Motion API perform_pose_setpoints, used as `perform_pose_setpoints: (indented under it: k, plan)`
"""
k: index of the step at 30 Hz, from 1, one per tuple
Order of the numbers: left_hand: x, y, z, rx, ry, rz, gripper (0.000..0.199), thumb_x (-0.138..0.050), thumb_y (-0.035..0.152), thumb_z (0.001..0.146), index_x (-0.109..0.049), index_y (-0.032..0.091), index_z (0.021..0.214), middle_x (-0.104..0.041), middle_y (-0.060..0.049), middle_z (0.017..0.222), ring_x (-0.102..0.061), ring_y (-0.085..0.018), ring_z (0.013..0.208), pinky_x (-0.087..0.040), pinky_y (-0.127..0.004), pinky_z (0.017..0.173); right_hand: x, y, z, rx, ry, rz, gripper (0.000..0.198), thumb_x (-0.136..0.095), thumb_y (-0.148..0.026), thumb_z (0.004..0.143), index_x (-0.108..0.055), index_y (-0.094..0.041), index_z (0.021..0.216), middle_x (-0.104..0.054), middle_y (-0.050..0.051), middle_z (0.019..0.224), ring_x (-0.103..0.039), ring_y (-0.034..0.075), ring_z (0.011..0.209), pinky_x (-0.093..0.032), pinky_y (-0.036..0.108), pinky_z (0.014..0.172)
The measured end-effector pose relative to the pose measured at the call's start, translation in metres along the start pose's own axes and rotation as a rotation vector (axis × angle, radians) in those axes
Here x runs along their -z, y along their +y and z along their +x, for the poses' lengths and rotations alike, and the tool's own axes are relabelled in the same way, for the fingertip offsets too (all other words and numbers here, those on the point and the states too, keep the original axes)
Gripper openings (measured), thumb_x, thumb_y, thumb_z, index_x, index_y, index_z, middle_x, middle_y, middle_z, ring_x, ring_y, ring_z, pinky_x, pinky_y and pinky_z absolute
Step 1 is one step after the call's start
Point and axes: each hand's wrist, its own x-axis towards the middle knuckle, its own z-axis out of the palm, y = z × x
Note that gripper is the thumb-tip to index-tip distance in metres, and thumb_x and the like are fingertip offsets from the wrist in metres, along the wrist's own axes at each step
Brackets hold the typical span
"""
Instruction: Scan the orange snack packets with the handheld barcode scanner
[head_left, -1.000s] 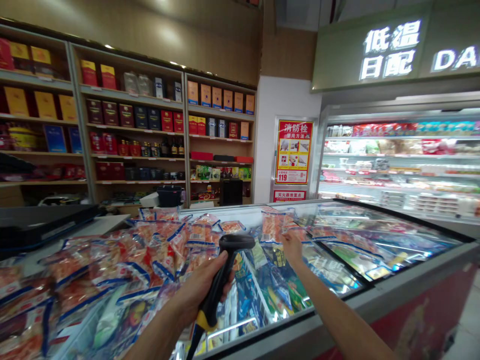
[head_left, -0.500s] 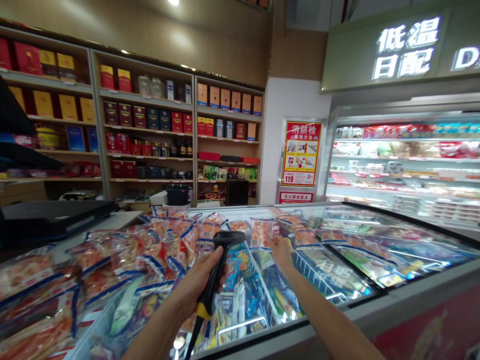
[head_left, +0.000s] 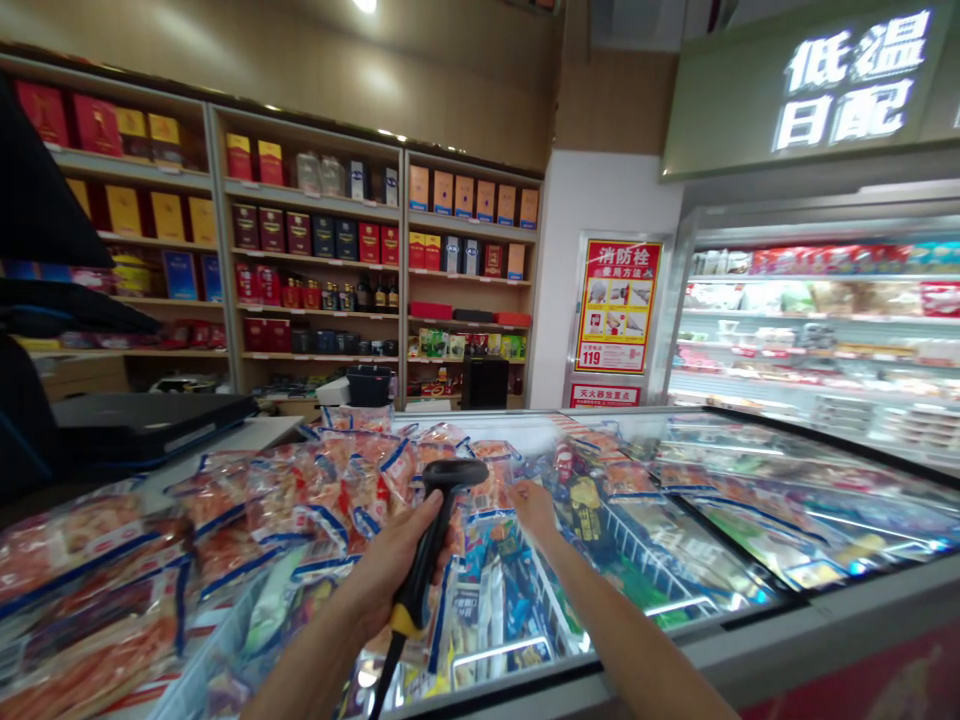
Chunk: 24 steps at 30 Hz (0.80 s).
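Note:
My left hand [head_left: 401, 560] is wrapped around the handle of a black and yellow barcode scanner [head_left: 431, 545], held upright over the freezer with its cable hanging down. To its right, my right hand [head_left: 534, 508] has its fingers closed at the edge of a clear, blue-edged food packet [head_left: 493, 472]. That packet has orange-pink contents and lies partly behind the scanner head. Many similar packets [head_left: 360, 470] are heaped to the left. Under my hands, blue and yellow bags [head_left: 487, 600] fill a white wire basket [head_left: 551, 600].
A chest freezer [head_left: 750, 640] with glass lids spans the front and right. On the left is a black device [head_left: 150, 430] on a counter. Shelves with boxes [head_left: 322, 240] line the back wall. A red poster [head_left: 615, 305] hangs beside a lit chiller [head_left: 817, 330].
My right hand has moved left with the packet, closer to the scanner, uncovering dark bags behind it. The view has turned slightly left. My left hand still holds the scanner.

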Motion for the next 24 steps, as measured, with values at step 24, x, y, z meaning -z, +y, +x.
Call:
perform_pose_setpoints:
  k: [24]
  plan:
    - [-0.046, -0.011, 0.016, 0.036, -0.143, 0.051, 0.036, -0.051, 0.050, 0.064, -0.049, 0.014, 0.059, -0.051, 0.002, 0.048, -0.042, -0.006, 0.037, -0.033, -0.018, 0.036, 0.136, 0.123, 0.027, -0.373, 0.396, -0.266, 0.027, -0.043, -0.027, 0.071, -0.062, -0.011, 0.083, -0.064, 0.012, 0.081, -0.057, 0.022, 0.076, -0.038, 0.028, 0.063]
